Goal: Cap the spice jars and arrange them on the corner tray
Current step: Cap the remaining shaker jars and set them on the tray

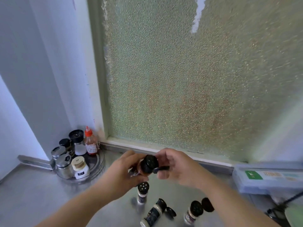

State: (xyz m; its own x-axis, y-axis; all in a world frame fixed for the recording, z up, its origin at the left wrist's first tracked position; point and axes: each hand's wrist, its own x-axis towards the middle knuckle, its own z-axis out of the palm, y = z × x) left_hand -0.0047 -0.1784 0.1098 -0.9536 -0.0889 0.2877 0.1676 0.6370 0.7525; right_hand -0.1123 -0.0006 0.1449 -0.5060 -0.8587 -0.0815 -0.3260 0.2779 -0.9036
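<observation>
My left hand [124, 169] grips a spice jar [146, 166] with orange-brown contents and a black shaker top, tilted toward me. My right hand [175, 164] pinches the jar's hinged black flip lid [161, 169], which stands open at the jar's right side. Below my hands on the steel counter stand three more jars: one upright with an open shaker top [142, 192], one leaning [154, 212], and one [193, 210] with its lid flipped back. The round corner tray [96, 167] sits at the left, by the wall.
The tray holds two steel-lidded shakers [63, 163], a white jar with a cream cap [80, 167], a black-capped grinder [77, 141], a dark-lidded jar [65, 143] and a red-capped sauce bottle [90, 143]. A frosted window rises behind. A plastic box [268, 179] lies at right.
</observation>
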